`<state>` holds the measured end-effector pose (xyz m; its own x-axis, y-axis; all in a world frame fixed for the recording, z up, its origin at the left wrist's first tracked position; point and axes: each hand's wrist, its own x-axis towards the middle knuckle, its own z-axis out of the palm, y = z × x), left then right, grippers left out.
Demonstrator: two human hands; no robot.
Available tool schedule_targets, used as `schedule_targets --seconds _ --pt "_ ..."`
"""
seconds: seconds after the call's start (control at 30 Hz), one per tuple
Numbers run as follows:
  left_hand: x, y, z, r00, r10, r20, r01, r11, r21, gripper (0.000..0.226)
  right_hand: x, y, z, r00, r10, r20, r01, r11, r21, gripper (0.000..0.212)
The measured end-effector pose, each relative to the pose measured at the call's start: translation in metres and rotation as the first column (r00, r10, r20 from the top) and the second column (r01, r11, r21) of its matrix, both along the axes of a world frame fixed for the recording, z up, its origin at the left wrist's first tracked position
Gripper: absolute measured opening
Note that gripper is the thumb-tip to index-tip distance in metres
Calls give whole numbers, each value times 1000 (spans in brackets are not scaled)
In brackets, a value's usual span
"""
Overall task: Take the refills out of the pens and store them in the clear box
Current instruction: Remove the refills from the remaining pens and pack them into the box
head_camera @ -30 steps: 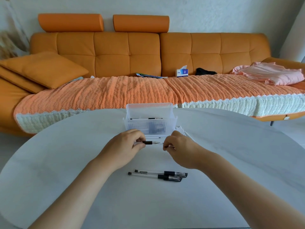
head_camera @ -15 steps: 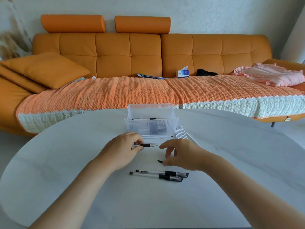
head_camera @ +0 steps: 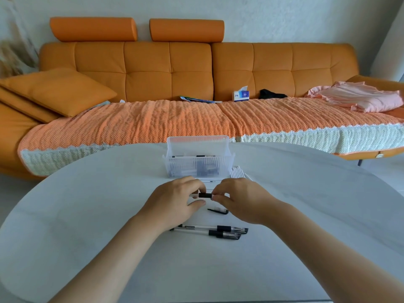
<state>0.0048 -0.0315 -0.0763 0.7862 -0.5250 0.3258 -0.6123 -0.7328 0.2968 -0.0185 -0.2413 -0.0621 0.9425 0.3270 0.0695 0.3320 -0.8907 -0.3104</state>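
Observation:
Both hands hold one pen (head_camera: 205, 195) with a black grip just above the white table (head_camera: 87, 226). My left hand (head_camera: 175, 204) grips its barrel end, most of it hidden in the fingers. My right hand (head_camera: 238, 200) pinches the tip end next to the black grip. A pen cap (head_camera: 218, 211) lies on the table under my right hand. Two capped pens (head_camera: 209, 231) lie side by side nearer to me. The clear box (head_camera: 197, 159) stands beyond my hands with pen parts inside.
A bundle of white sticks (head_camera: 238, 172) lies to the right of the box. A thin refill (head_camera: 207, 181) lies in front of the box. Behind the table runs an orange sofa (head_camera: 196, 73) with a tissue box (head_camera: 241, 96) and pink clothes (head_camera: 360, 98).
My right hand pulled the cap off, laid it on the table, then came back to pinch the pen's tip end. My left hand has kept hold of the barrel.

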Motion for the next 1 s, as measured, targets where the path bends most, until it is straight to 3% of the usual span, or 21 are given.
schedule_targets --seconds 0.17,0.4,0.53,0.7,0.8,1.0 --pt "0 -5 -2 999 7 32 -5 999 -37 5 0 0 1 999 -17 35 19 999 -39 28" --pt "1 -7 -4 1000 9 10 -9 1000 -16 16 2 0 1 994 -73 82 73 997 -4 13" --pt "1 -5 -3 1000 15 13 -15 1000 -3 16 2 -3 1 998 -50 49 49 999 3 34" --pt "2 -5 -4 1000 20 17 -20 1000 20 18 2 -4 0 999 -35 9 35 999 2 22" --pt "0 -8 -4 1000 21 21 -21 999 29 20 3 -4 0 996 -67 62 65 998 26 11" --pt "0 -8 -3 999 25 28 -26 999 28 20 2 -6 -1 1000 -23 6 23 997 69 30"
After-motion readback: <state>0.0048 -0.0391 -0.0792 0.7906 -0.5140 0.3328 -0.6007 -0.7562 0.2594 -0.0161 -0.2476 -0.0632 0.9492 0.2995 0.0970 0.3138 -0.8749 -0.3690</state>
